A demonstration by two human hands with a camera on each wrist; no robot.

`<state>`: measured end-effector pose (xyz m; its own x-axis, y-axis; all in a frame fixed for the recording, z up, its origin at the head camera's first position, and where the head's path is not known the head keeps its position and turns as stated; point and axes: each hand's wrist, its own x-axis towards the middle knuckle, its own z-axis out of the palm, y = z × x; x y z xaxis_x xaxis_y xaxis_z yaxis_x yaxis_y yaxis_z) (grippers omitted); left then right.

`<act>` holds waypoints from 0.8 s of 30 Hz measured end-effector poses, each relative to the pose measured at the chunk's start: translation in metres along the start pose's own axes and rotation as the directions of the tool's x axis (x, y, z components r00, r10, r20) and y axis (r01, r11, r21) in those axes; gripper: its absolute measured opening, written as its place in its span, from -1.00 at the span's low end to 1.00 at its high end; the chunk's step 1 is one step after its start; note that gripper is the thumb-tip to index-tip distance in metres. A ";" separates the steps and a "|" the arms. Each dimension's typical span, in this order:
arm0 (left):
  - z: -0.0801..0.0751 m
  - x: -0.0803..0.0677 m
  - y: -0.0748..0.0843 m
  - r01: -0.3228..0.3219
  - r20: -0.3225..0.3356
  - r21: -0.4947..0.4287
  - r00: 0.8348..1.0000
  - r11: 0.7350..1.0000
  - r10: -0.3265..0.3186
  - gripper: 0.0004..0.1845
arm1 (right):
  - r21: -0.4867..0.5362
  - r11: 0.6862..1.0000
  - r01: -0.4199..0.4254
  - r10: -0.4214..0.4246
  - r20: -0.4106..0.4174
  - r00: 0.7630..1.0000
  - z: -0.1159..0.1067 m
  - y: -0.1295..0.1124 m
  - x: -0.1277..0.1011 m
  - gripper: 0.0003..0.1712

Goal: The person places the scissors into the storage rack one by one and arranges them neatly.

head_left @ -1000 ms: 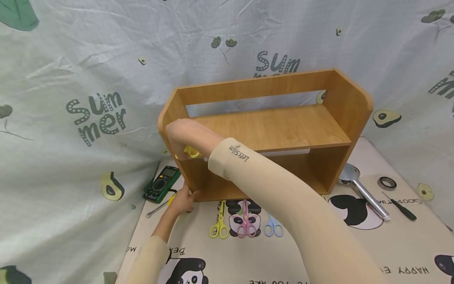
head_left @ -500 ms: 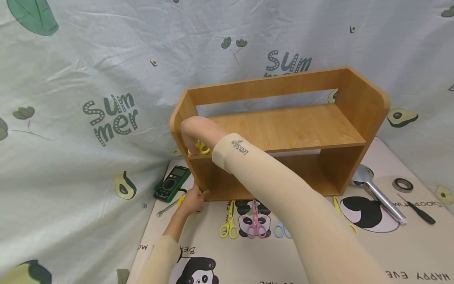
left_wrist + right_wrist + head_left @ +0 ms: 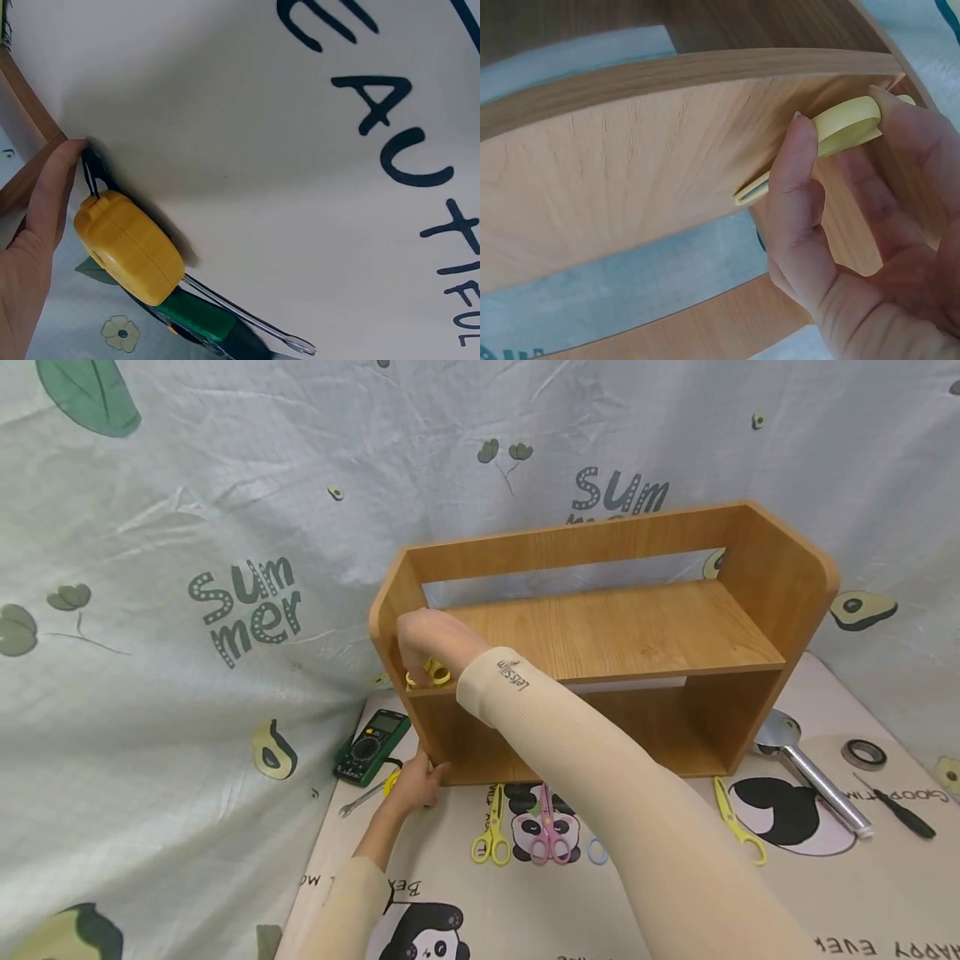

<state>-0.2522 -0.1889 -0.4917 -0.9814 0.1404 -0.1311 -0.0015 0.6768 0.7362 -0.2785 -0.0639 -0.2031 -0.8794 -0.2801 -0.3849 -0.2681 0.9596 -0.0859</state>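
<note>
At the left end of the wooden shelf (image 3: 780, 585), the left hand (image 3: 415, 783) grips the lower front corner between thumb and fingers, while the right hand (image 3: 429, 637), which is the nearer one, pinches the yellow scissors (image 3: 847, 116) on the upper board (image 3: 637, 622). These scissors lie under its fingers, loops near the front edge, and their long axis seems to run toward the back. From left to right, one can read "SUMMER" on the curtain (image 3: 150, 710), "Let's Slim" on the right sleeve (image 3: 585, 735) and "HAPPY" on the desk (image 3: 540, 902).
</note>
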 end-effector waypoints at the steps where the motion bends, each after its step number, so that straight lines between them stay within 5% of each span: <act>1: 0.000 0.000 0.000 -0.009 -0.005 0.004 1.000 1.000 0.009 -0.45 | 0.018 1.000 -0.006 0.006 -0.011 1.000 0.001 0.000 -0.001 -0.43; 9: 0.000 0.001 0.000 -0.013 0.003 0.017 1.000 1.000 0.013 -0.43 | 0.060 0.998 -0.001 0.004 -0.054 0.999 0.007 0.004 -0.002 -0.57; 24: 0.000 -0.003 0.000 -0.009 0.002 0.026 1.000 1.000 0.009 -0.44 | 0.151 0.988 0.015 -0.011 -0.026 1.000 0.007 0.011 0.007 -0.45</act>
<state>-0.2494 -0.1895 -0.4919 -0.9809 0.1480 -0.1264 0.0119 0.6938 0.7200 -0.2849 -0.0546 -0.2129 -0.8863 -0.2912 -0.3601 -0.2183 0.9485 -0.2298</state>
